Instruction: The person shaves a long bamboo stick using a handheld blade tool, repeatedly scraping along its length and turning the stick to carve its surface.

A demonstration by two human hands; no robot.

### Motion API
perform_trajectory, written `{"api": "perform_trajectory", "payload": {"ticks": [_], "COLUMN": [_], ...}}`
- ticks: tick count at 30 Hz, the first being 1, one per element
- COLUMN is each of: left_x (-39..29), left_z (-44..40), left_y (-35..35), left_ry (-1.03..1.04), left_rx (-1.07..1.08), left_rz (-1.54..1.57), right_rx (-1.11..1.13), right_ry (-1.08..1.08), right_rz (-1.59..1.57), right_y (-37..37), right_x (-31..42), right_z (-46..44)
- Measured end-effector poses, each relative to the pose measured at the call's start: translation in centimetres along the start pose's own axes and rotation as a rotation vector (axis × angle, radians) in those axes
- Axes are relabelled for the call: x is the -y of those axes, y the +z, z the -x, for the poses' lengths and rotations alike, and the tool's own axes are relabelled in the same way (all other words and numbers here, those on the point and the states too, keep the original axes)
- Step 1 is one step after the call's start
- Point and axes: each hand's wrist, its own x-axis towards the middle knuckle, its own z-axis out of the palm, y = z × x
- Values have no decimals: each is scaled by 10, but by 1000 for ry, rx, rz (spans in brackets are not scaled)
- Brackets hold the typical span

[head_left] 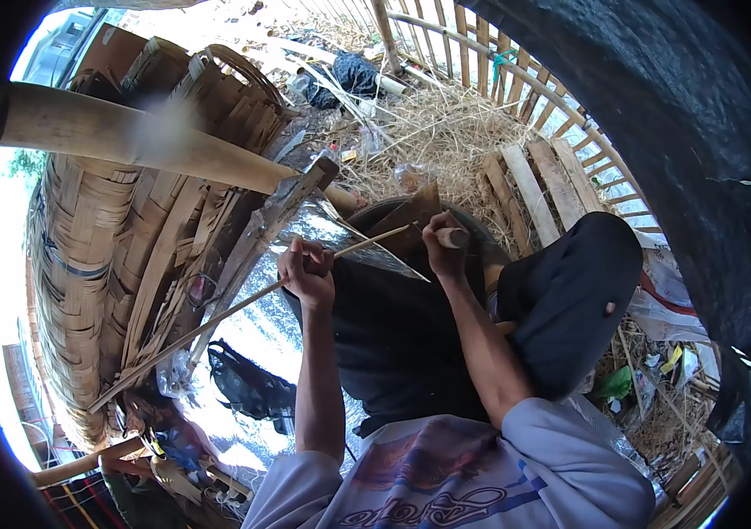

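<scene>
My left hand (pixel 306 271) is closed round a long thin bamboo strip (pixel 216 319), which runs from the lower left up to a tip near my other hand. My right hand (pixel 446 242) is wrapped round a thick wooden handle (pixel 453 238), its end facing up. A blade beside that hand is hard to make out. The strip's tip lies just left of my right hand, over my dark trousers (pixel 393 326). Beyond the hands, a brown pointed flat piece (pixel 414 208) stands by a dark round rim (pixel 481 231).
Rolled woven bamboo mats (pixel 84 238) stand at the left, under a thick bamboo pole (pixel 128 137). A black bag (pixel 252 383) lies left of my left forearm. Straw (pixel 455 123), wooden slats (pixel 530 192) and a bamboo fence (pixel 516 66) are ahead. Black sheeting (pixel 657 115) hangs at the right.
</scene>
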Motion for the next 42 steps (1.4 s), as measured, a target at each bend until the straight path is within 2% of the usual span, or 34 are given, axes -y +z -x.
{"api": "perform_trajectory", "payload": {"ticks": [2,4,5,6,8,10,12,13,15,16,18,20,22,24,27,30,31,39,40,41,42], "left_x": [0,-3,-5,-4,0,-1,-3,-4,-2,0,0,-4,-2,3,0,-1,0,-1,0,2,1], "left_z": [-1,0,-1,-2,-3,-5,-4,-4,-4,-1,-5,-2,-2,1,-1,0,0,-5,-3,-5,-8], "left_y": [0,8,10,8,6,9,9,9,9,10,15,19,13,14,19,13,11,15,15,11,17], "left_ry": [2,-8,-8,-10,-28,-10,-3,-8,-3,-3,19,-7,-19,2,-5,1,4,7,-2,-3,5], "left_rx": [13,41,66,60,-17,-11,44,61,21,-11,61,79,92,14,74,100,73,22,-5,98,106], "left_rz": [-22,32,27,27,26,-6,-46,-42,-37,-27,-17,-20,-18,8,-6,-7,11,21,33,47,52], "right_rx": [-15,-107,-154,-150,-26,-19,-67,-65,-104,-109,-5,1,-50,-86,5,-153,-116,-77,-14,49,45], "right_ry": [25,240,313,317,-24,48,226,228,102,106,97,173,137,130,94,325,131,268,144,9,-3], "right_rz": [-13,-118,-270,-267,116,13,-37,-39,-63,-51,20,50,-10,-24,126,-160,-6,-56,50,153,151], "right_y": [-1,-2,-1,1,-1,0,-2,0,1,-3,0,0,1,-7,-5,-7,-9,-4,-4,-5,-5], "right_x": [-3,12,22,18,1,1,-2,-4,-6,-5,-5,-8,-8,-5,-1,7,-7,-6,-8,-11,-9], "right_z": [-2,-11,-11,-9,-2,-6,-9,-8,0,5,-5,-8,-5,5,-3,-9,-5,-1,5,4,-2]}}
